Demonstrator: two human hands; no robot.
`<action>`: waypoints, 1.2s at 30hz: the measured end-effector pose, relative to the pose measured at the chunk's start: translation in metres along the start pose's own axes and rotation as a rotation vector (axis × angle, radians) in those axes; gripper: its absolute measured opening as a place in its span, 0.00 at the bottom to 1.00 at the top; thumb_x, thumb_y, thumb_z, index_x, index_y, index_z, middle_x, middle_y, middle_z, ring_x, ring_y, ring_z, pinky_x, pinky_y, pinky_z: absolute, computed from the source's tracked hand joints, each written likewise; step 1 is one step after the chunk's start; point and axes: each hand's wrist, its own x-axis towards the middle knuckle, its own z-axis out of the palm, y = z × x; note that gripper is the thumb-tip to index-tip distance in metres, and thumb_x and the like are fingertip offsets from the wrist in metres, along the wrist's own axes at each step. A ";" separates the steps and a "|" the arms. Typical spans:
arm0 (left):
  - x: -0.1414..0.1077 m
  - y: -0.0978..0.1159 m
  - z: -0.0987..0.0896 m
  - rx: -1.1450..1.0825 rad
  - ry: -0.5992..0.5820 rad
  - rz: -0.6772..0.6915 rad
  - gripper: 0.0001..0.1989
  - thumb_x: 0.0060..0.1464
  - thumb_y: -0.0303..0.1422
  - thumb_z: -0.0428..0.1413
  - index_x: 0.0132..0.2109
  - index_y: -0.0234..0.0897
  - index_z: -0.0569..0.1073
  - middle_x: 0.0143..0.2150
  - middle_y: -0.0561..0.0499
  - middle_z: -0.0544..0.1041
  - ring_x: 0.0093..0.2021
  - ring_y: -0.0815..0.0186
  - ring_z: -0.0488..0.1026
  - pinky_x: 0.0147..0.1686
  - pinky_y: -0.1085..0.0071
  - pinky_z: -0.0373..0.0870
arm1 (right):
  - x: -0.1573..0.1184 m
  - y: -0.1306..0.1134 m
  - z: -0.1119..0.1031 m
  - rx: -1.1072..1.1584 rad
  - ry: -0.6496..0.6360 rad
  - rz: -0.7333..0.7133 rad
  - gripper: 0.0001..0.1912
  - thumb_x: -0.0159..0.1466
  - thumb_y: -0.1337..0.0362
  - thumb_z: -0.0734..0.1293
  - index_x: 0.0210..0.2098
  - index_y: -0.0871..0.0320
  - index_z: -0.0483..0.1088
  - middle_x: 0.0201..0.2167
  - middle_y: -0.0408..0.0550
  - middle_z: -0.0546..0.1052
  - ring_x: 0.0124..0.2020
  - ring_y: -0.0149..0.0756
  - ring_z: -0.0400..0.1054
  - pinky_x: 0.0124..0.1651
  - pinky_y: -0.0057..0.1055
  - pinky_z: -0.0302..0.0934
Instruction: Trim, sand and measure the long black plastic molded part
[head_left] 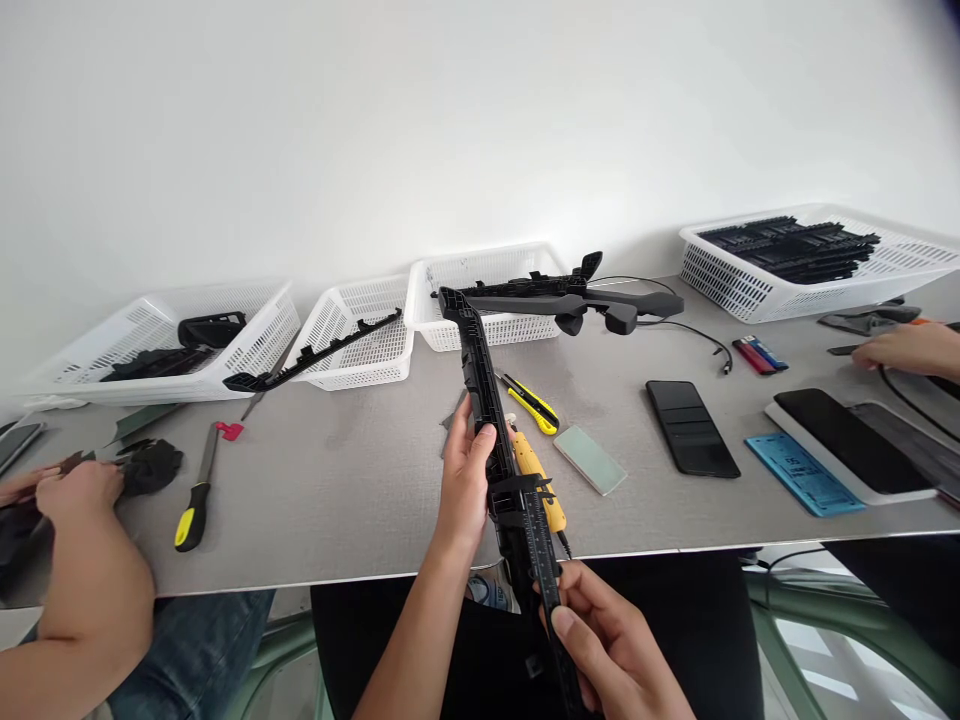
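Note:
My left hand (465,475) is wrapped around a long black plastic trim part (484,385), thumb on top, holding it aslant over the table's front edge. Between the thumb and fingers of my right hand (611,635) is a black caliper (541,545) with a marked scale. Its jaws lie against the trim part, below my left thumb; whether they touch both sides I cannot tell. Behind the trim part lies a yellow-handled tool (531,460) with a cord, partly hidden. A yellow utility knife (531,402) and a pale green rectangular block (590,460) rest to its right.
White baskets (352,375) line the wall, some holding black parts; dark trim pieces (555,300) lie across one. A file (202,490) lies left, a phone (691,428) and blue card (804,475) right. Co-workers' hands (82,490) show at both sides.

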 end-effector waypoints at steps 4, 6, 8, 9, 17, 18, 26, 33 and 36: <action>-0.001 0.004 0.002 -0.040 -0.009 -0.065 0.31 0.67 0.41 0.61 0.73 0.49 0.66 0.49 0.48 0.83 0.51 0.58 0.81 0.52 0.61 0.78 | -0.002 0.001 -0.003 -0.024 -0.014 0.001 0.25 0.72 0.38 0.65 0.41 0.55 0.70 0.28 0.38 0.61 0.23 0.27 0.50 0.22 0.21 0.52; -0.002 0.005 0.003 -0.050 -0.007 -0.072 0.30 0.67 0.41 0.61 0.73 0.49 0.66 0.49 0.48 0.83 0.51 0.57 0.81 0.52 0.61 0.78 | -0.002 0.001 -0.005 -0.029 -0.015 -0.001 0.25 0.73 0.38 0.65 0.41 0.55 0.70 0.28 0.37 0.60 0.23 0.27 0.49 0.22 0.21 0.50; -0.002 0.005 0.003 -0.057 -0.002 -0.074 0.30 0.66 0.40 0.61 0.72 0.49 0.67 0.48 0.48 0.83 0.51 0.57 0.81 0.52 0.61 0.78 | -0.001 -0.001 -0.005 -0.031 -0.020 -0.012 0.25 0.72 0.38 0.65 0.40 0.55 0.70 0.28 0.38 0.61 0.23 0.27 0.48 0.22 0.21 0.50; -0.002 0.006 0.003 -0.061 -0.002 -0.077 0.30 0.66 0.40 0.61 0.72 0.49 0.67 0.48 0.48 0.83 0.51 0.57 0.81 0.51 0.61 0.78 | -0.001 -0.001 -0.005 -0.031 -0.020 -0.016 0.25 0.72 0.38 0.65 0.40 0.55 0.70 0.28 0.38 0.61 0.24 0.27 0.47 0.22 0.21 0.50; -0.004 0.008 0.004 -0.113 -0.021 -0.116 0.33 0.65 0.41 0.62 0.74 0.50 0.65 0.48 0.48 0.83 0.48 0.57 0.81 0.46 0.62 0.79 | -0.003 -0.004 -0.002 -0.028 0.007 -0.013 0.26 0.71 0.37 0.66 0.40 0.55 0.72 0.29 0.39 0.60 0.24 0.28 0.48 0.21 0.21 0.51; -0.004 0.008 0.004 -0.117 -0.022 -0.118 0.33 0.65 0.41 0.62 0.73 0.50 0.65 0.48 0.49 0.83 0.47 0.57 0.81 0.46 0.62 0.79 | -0.003 -0.005 -0.002 -0.032 0.012 -0.010 0.26 0.71 0.37 0.66 0.40 0.55 0.72 0.29 0.39 0.60 0.25 0.29 0.48 0.20 0.21 0.51; -0.003 0.008 0.006 -0.126 -0.016 -0.102 0.32 0.65 0.40 0.62 0.73 0.48 0.66 0.47 0.49 0.83 0.47 0.58 0.81 0.47 0.63 0.79 | -0.008 -0.011 0.004 -0.015 0.086 0.002 0.27 0.68 0.36 0.68 0.37 0.55 0.72 0.28 0.39 0.59 0.24 0.29 0.45 0.20 0.22 0.49; -0.001 0.003 0.004 -0.089 -0.020 -0.094 0.32 0.65 0.42 0.62 0.73 0.50 0.66 0.50 0.48 0.83 0.48 0.57 0.81 0.47 0.63 0.79 | -0.011 -0.015 0.006 -0.003 0.137 -0.005 0.27 0.66 0.35 0.70 0.34 0.55 0.73 0.26 0.39 0.59 0.24 0.29 0.46 0.21 0.24 0.49; 0.001 -0.001 0.001 -0.054 -0.008 -0.069 0.33 0.64 0.44 0.63 0.73 0.50 0.67 0.55 0.47 0.82 0.50 0.57 0.81 0.49 0.63 0.79 | -0.012 -0.016 0.005 -0.005 0.168 0.002 0.27 0.66 0.36 0.70 0.35 0.55 0.75 0.27 0.39 0.59 0.24 0.29 0.45 0.20 0.23 0.48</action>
